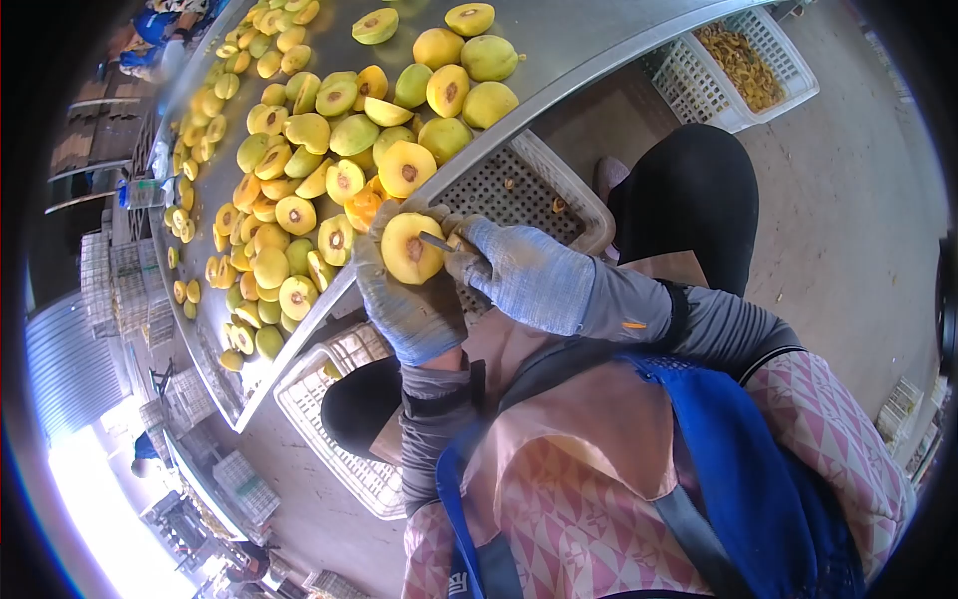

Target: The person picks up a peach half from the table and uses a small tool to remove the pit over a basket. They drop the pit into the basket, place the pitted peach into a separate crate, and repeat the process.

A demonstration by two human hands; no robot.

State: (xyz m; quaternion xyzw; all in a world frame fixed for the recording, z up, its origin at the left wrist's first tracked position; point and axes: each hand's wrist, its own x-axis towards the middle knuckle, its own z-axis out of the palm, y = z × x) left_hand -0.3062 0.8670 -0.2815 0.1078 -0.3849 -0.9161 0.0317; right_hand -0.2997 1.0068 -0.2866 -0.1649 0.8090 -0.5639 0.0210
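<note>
At the near edge of the worktop (559,40), a half fruit (409,265) is gripped by the left hand (409,311); a tool (436,242) is gripped by the right hand (529,275). Coring seems in hand; steady support and careful cutting appear called for.

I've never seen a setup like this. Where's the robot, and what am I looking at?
There's no robot here: just a person working with two gloved hands. The single picture comes from a camera worn on their head, looking forward and down, so you see roughly their view, with curved edges. The left hand holds a yellow fruit half, cut face showing. The right hand grips a thin tool, its end at that cut face. On the metal table lie many more yellow and greenish fruit pieces, many with cut faces visible.
</note>
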